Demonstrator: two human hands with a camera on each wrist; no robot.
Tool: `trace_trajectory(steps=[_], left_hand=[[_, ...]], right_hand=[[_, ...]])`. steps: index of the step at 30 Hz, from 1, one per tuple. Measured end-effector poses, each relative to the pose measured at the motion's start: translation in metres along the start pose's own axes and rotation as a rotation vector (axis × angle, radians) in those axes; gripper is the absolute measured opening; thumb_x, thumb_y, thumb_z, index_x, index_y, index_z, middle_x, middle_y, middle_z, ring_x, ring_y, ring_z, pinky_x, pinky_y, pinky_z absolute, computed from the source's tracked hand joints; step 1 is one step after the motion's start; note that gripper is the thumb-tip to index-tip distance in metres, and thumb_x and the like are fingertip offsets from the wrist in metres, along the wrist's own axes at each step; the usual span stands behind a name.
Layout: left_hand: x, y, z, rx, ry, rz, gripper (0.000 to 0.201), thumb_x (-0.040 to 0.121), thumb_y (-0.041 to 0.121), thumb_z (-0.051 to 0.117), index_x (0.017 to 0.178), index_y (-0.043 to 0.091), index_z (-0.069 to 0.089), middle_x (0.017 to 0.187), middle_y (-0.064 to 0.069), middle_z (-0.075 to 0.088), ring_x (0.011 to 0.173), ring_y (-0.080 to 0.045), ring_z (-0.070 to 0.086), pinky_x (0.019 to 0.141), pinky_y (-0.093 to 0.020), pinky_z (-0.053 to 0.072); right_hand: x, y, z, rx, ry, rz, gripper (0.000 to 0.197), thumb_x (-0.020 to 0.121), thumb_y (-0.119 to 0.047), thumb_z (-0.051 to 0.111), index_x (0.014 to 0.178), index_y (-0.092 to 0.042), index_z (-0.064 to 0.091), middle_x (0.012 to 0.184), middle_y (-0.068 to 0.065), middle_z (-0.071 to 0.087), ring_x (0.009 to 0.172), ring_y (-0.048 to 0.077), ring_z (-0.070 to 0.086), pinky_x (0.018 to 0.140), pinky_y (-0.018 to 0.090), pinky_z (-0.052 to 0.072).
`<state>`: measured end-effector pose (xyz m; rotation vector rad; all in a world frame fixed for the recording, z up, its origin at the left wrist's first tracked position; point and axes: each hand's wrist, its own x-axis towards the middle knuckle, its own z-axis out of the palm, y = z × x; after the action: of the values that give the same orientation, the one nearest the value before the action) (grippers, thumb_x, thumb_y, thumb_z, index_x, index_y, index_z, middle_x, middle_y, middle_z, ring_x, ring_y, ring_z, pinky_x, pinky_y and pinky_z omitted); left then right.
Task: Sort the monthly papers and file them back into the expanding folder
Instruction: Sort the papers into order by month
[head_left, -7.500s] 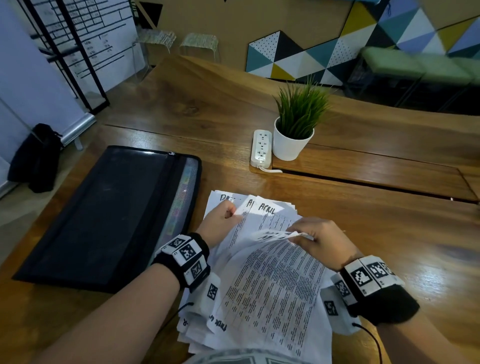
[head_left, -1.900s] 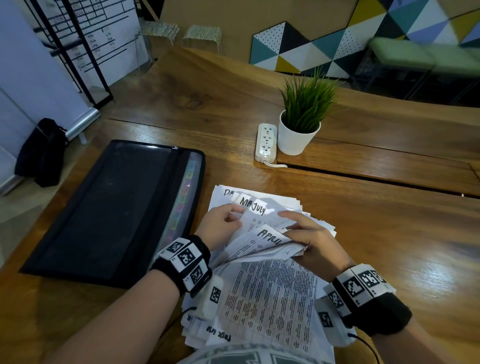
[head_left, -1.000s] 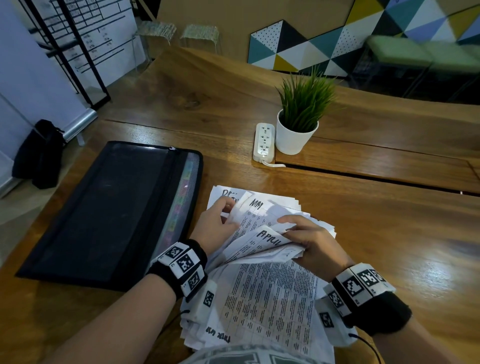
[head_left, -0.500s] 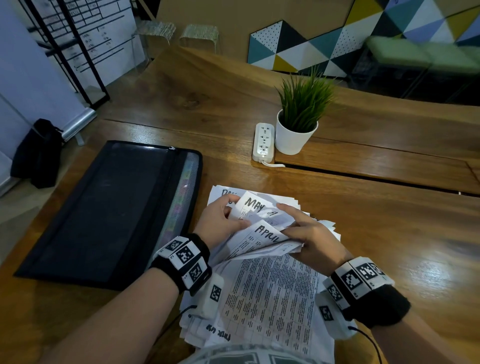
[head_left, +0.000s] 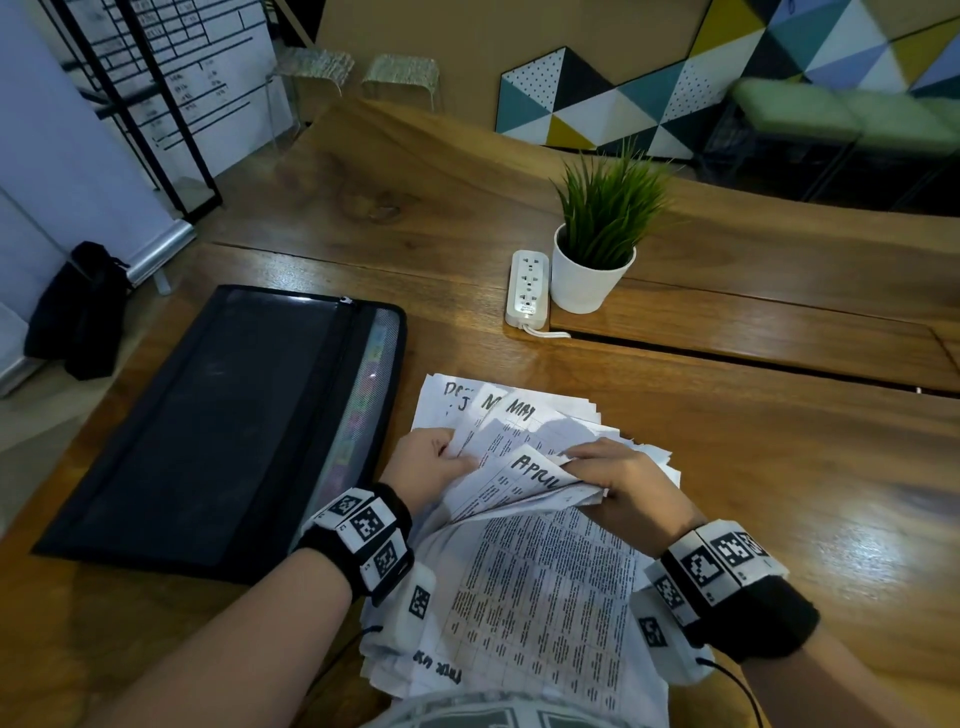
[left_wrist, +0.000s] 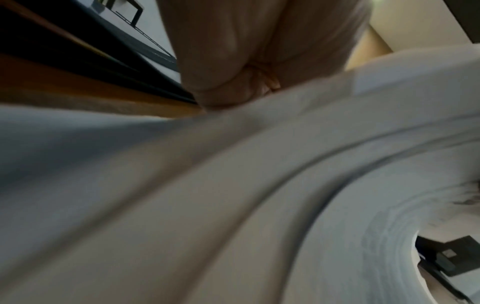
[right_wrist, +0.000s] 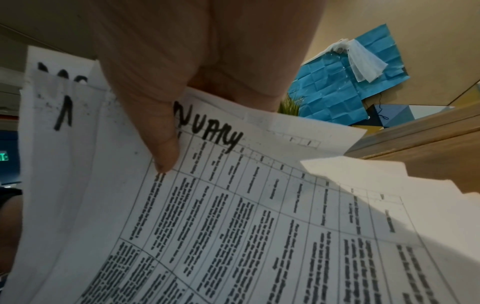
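Your left hand (head_left: 428, 462) and right hand (head_left: 618, 486) both curl around fanned papers (head_left: 540, 571) on the wooden bench (head_left: 779, 467), beside the closed black expanding folder (head_left: 218, 415). Farther on the bench stand a potted plant (head_left: 597, 244) and a power strip (head_left: 528, 288), before a wall with coloured triangles (head_left: 623, 98).

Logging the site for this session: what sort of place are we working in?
Probably an office or shared meeting space: a long wooden table with a power strip and potted plant, a whiteboard-style chart on a stand, and the monthly papers beside the expanding folder.
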<state>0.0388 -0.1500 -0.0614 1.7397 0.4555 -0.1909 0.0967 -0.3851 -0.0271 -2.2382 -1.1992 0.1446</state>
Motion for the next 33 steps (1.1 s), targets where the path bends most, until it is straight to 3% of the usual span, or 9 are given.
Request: trace_trajectory(steps=[4,7,10,17,21,24,27,31,33], left_hand=[[0.009,0.003,-0.021,0.075,0.127,0.054,0.017,0.083,0.013,0.07,0.075,0.0,0.062,0.066,0.0,0.06,0.062,-0.018,0.053,0.064,-0.032,0.046],[0.011,0.016,-0.052,0.067,0.222,0.071,0.007,0.086,0.013,0.067,0.08,0.017,0.068,0.081,-0.005,0.07,0.079,-0.025,0.067,0.076,-0.039,0.055],[0.007,0.033,-0.087,0.025,0.332,0.097,0.009,0.088,0.013,0.063,0.092,0.016,0.07,0.091,-0.005,0.072,0.09,-0.023,0.069,0.083,-0.044,0.056],[-0.017,0.074,-0.153,-0.03,0.593,0.176,0.007,0.088,0.015,0.063,0.09,0.013,0.07,0.094,-0.007,0.072,0.091,-0.025,0.069,0.085,-0.043,0.054],[-0.036,0.087,-0.181,-0.047,0.674,0.244,0.009,0.088,0.018,0.062,0.084,0.015,0.069,0.079,0.002,0.07,0.068,-0.007,0.066,0.07,-0.026,0.056],[-0.044,0.095,-0.196,-0.088,0.74,0.274,0.008,0.088,0.019,0.062,0.096,0.018,0.066,0.086,0.002,0.069,0.066,-0.003,0.065,0.062,-0.016,0.054],[-0.049,0.105,-0.201,-0.177,0.734,0.315,0.021,0.088,0.015,0.064,0.108,0.009,0.067,0.091,-0.002,0.069,0.07,-0.005,0.067,0.07,-0.024,0.058],[-0.044,0.111,-0.171,-0.146,0.635,0.315,0.014,0.091,0.013,0.061,0.104,0.01,0.065,0.082,0.002,0.064,0.052,0.008,0.059,0.05,-0.01,0.048],[-0.035,0.107,-0.145,-0.202,0.562,0.26,0.011,0.089,0.012,0.063,0.099,0.013,0.067,0.081,0.0,0.07,0.06,0.0,0.065,0.059,-0.021,0.053]], right_hand=[[0.014,-0.002,-0.009,-0.055,-0.065,-0.023,0.014,0.074,-0.005,0.065,0.082,-0.015,0.071,0.082,0.0,0.069,0.079,0.021,0.063,0.07,0.032,0.05],[0.024,-0.001,-0.011,-0.063,-0.07,-0.051,0.013,0.072,-0.011,0.066,0.081,-0.018,0.072,0.08,-0.003,0.07,0.076,0.012,0.061,0.069,0.02,0.046],[0.037,0.001,-0.009,-0.081,-0.128,-0.006,0.007,0.079,-0.013,0.064,0.078,-0.016,0.07,0.078,-0.001,0.068,0.077,0.014,0.059,0.066,0.034,0.052],[0.056,0.002,-0.006,-0.129,-0.16,0.039,0.02,0.074,-0.012,0.076,0.094,-0.013,0.074,0.125,0.012,0.059,0.12,0.029,0.05,0.099,0.042,0.042],[0.05,-0.001,-0.011,-0.155,-0.141,0.03,0.023,0.072,-0.015,0.078,0.094,-0.02,0.075,0.135,0.01,0.051,0.125,0.028,0.045,0.104,0.05,0.034],[0.036,-0.013,-0.028,-0.095,-0.154,-0.022,0.015,0.077,-0.011,0.073,0.088,-0.02,0.075,0.101,-0.005,0.069,0.092,0.005,0.06,0.082,0.031,0.049],[0.019,-0.029,-0.046,-0.07,-0.209,0.033,0.027,0.076,-0.005,0.073,0.093,-0.025,0.074,0.086,-0.022,0.065,0.076,-0.013,0.056,0.068,0.003,0.04],[0.004,-0.058,-0.079,-0.023,-0.254,0.055,0.023,0.077,-0.013,0.075,0.096,-0.027,0.074,0.092,-0.015,0.072,0.083,-0.004,0.065,0.071,0.019,0.053],[0.002,-0.075,-0.099,-0.015,-0.264,0.073,0.013,0.079,-0.024,0.071,0.091,-0.025,0.075,0.085,-0.012,0.072,0.077,0.001,0.067,0.066,0.03,0.054]])
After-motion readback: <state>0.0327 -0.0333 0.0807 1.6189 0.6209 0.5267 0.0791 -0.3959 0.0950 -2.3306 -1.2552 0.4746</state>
